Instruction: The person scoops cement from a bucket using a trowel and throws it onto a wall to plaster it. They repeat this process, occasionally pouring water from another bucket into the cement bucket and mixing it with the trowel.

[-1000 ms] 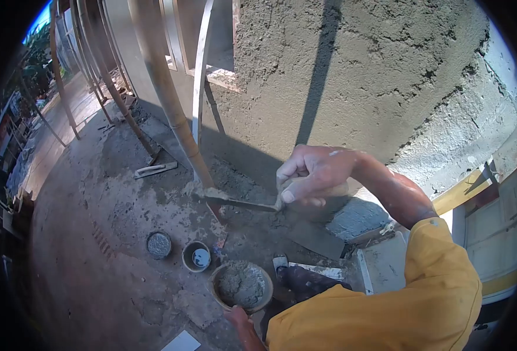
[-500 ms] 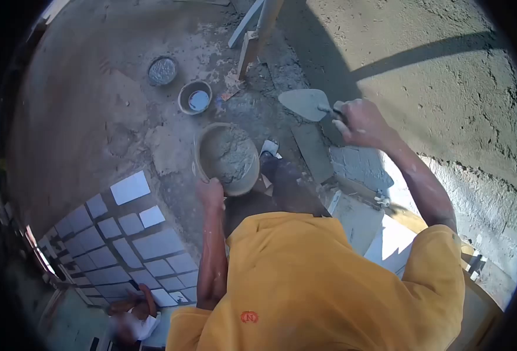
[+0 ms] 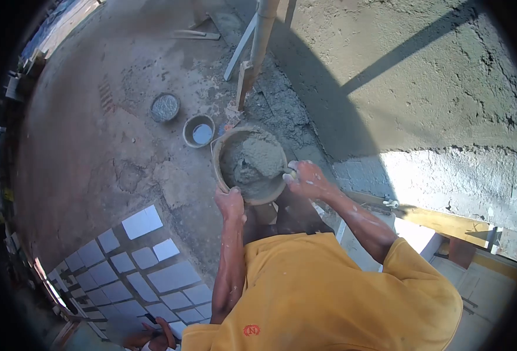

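A round bucket (image 3: 218, 169) of wet grey mortar (image 3: 248, 169) is held in front of my body, its opening facing up toward me. My left hand (image 3: 230, 206) is closed on the near left part of its rim. At the right side of the rim, my right hand (image 3: 305, 179) is closed around the trowel's handle (image 3: 291, 174). The trowel's blade is over or in the bucket, and mortar hides most of its outline.
Freshly plastered wall (image 3: 422, 99) spans the upper right, above a pale lower strip. A wooden post (image 3: 262, 41) stands ahead. Two small buckets (image 3: 200, 131) (image 3: 165, 107) sit on the ground. Pale tiles (image 3: 153, 266) lie at lower left, near another person's arm (image 3: 166, 332).
My right hand has brought the trowel from beside the wall down and left to the bucket. The bucket, with my left hand on it, appears farther right, and the view has shifted.
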{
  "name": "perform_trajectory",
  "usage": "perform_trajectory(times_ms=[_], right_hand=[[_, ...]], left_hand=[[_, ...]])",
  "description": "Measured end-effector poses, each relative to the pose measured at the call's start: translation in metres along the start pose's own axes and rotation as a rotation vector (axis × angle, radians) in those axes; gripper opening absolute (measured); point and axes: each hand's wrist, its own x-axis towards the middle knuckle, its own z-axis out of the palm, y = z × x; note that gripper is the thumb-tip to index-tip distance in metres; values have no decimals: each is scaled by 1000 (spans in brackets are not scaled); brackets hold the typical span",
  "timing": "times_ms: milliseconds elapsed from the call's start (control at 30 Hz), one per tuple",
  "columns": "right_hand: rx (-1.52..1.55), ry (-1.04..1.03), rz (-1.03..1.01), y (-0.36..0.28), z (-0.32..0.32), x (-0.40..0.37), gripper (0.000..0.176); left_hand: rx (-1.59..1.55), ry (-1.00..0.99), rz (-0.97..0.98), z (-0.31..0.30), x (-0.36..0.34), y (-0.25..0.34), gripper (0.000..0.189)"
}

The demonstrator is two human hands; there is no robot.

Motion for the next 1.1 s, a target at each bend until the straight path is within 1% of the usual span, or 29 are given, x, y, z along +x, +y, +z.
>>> perform_trajectory(times_ms=[67, 100, 133, 167, 200, 267, 300, 333, 400, 467, 500, 533, 567, 600, 633, 667, 700, 733, 767, 833, 867, 900, 933, 967, 1000, 1033, 1067, 1100], right_hand=[[-64, 44, -2, -22, -51, 6, 43], [-115, 46, -10, -32, -81, 7, 43], [-167, 118, -84, -37, -117, 9, 42], [-208, 164, -164, -45, -145, 10, 41], [-239, 186, -250, -55, -169, 7, 41], [-124, 143, -369, -106, -255, -17, 41], [-93, 143, -442, -113, -286, -18, 40], [-63, 140, -520, -118, -316, -17, 39], [144, 32, -430, -139, -376, -31, 35], [345, 29, -348, -130, -417, -30, 34], [445, 23, -308, -123, -439, -29, 33], [619, -15, -388, -94, -464, -15, 30], [761, 19, -464, -49, -497, 8, 30], [609, 324, -257, -21, -548, 22, 29], [368, 672, -123, 16, -606, 33, 30], [25, 957, -48, 54, -671, 28, 34], [180, 1026, -219, 23, -667, -2, 35], [322, 1068, -395, -26, -664, -33, 36], [155, 1026, -304, -36, -661, -37, 36], [-144, 910, -92, -27, -631, -41, 37], [-160, 778, -11, -16, -605, -22, 34], [-250, 665, 118, -10, -561, 2, 32], [-339, 529, 232, -1, -505, 24, 30], [-471, 428, 72, 24, -441, 44, 27], [-598, 336, -115, 40, -381, 59, 24], [-570, 155, -104, 28, -322, 61, 23], [-548, -14, -92, 14, -269, 60, 23], [-577, -47, -175, 13, -220, 58, 22]], left_hand=[[-167, -42, 190, -6, 32, -43, 54], [-111, -46, 90, -14, 39, -51, 60], [-158, -50, 142, -22, 52, -69, 60], [-117, -14, 65, -28, 45, -60, 60], [48, 21, 77, -40, 51, -63, 60], [-5, 175, 77, -56, 95, -124, 57], [8, 192, 1, -78, 130, -173, 58], [19, 212, -74, -88, 157, -197, 58], [153, 257, 21, -91, 101, -140, 59], [25, 368, -112, -111, 113, -168, 50], [26, 418, -141, -119, 119, -178, 50], [33, 442, -146, -117, 123, -178, 50], [46, 457, -152, -117, 123, -177, 50], [64, 465, -155, -119, 122, -178, 50], [80, 471, -150, -120, 123, -179, 50], [94, 478, -139, -122, 127, -176, 50], [86, 478, -135, -117, 129, -175, 50], [73, 479, -143, -111, 128, -176, 50], [96, 475, -121, -113, 128, -177, 50], [153, 432, -57, -109, 138, -191, 50], [165, 402, -31, -102, 141, -192, 50], [213, 363, -85, -89, 132, -171, 51], [194, 310, -79, -77, 116, -146, 52], [160, 284, 28, -58, 101, -128, 53], [185, 258, 30, -40, 85, -97, 50], [210, 232, 33, -22, 68, -65, 47], [158, 166, 43, -13, 69, -60, 42], [142, 142, 55, -8, 84, -77, 43]])
